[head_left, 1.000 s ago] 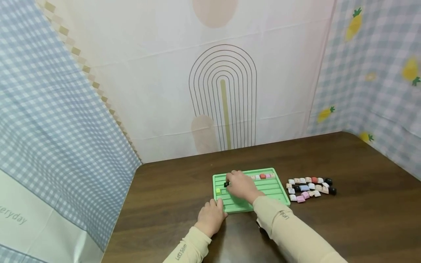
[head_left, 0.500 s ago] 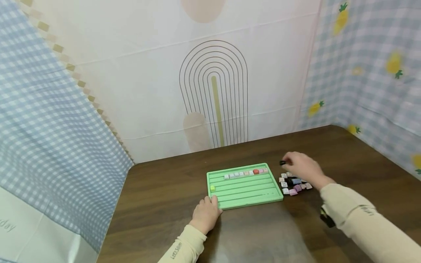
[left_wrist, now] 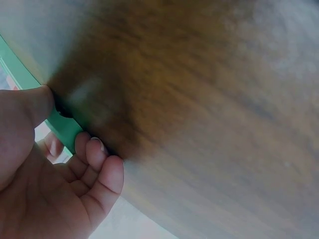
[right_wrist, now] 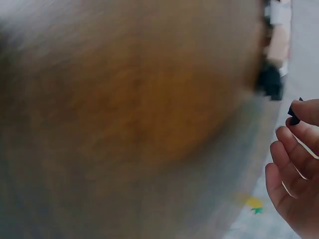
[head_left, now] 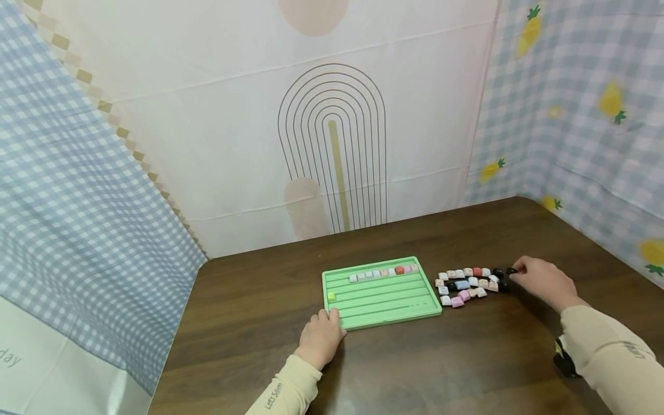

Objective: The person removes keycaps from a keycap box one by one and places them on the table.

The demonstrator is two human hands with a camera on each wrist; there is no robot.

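Observation:
My right hand (head_left: 544,282) pinches a small black keycap (head_left: 511,271) between thumb and fingertips, just past the right end of a cluster of loose keycaps. In the right wrist view the black keycap (right_wrist: 294,113) shows at the thumb tip, the other fingers loosely bent. My left hand (head_left: 320,337) grips the near left corner of a light green ridged tray (head_left: 384,302). The left wrist view shows the thumb on the edge of the green tray (left_wrist: 65,130) and fingers curled at its corner. Along the tray's top groove lies a row of keycaps (head_left: 376,274), mostly white, one red.
A yellow-green keycap (head_left: 331,297) sits at the tray's left side. Right of the tray, white, pink, blue, red and black loose keycaps (head_left: 462,285) lie in uneven rows on the brown wooden table (head_left: 441,357). Patterned cloths (head_left: 233,144) hang behind the table and at its sides.
My right hand has travelled from above the tray's upper left, over the loose keycaps, to their right end, pinching a black keycap throughout. The left hand stays on the tray corner.

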